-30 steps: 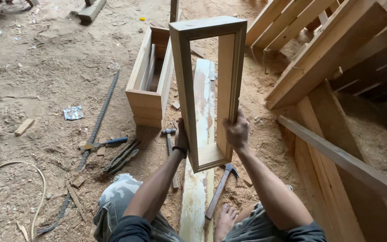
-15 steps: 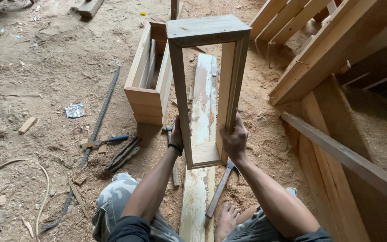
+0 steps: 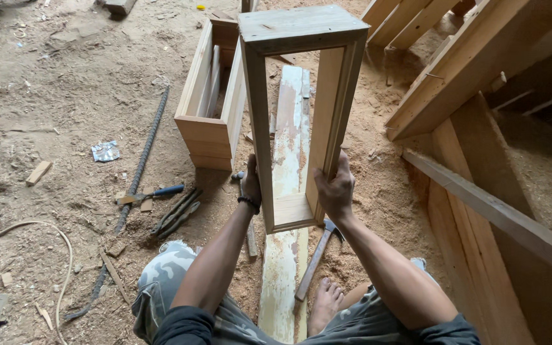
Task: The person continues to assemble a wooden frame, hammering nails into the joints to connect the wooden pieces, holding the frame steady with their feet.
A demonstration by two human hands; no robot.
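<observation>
A tall open wooden box frame [image 3: 298, 102] stands upright on its end on a pale painted plank [image 3: 285, 255] lying on the sawdust floor. My left hand [image 3: 251, 185] grips the frame's left side board low down. My right hand [image 3: 335, 188] grips the right side board at about the same height. A hammer [image 3: 317, 255] lies beside the plank under my right forearm, close to my bare foot [image 3: 324, 306].
A second wooden box [image 3: 212, 102] lies behind on the left. A steel rebar rod [image 3: 143, 160], a blue-handled tool [image 3: 151, 193] and dark chisels [image 3: 177, 211] lie left. Stacked timber beams [image 3: 480, 83] fill the right side. Scraps litter the floor.
The frame has been turned and tilted slightly, its top now nearer the camera. Both hands stay on its lower sides; the right has shifted a little lower.
</observation>
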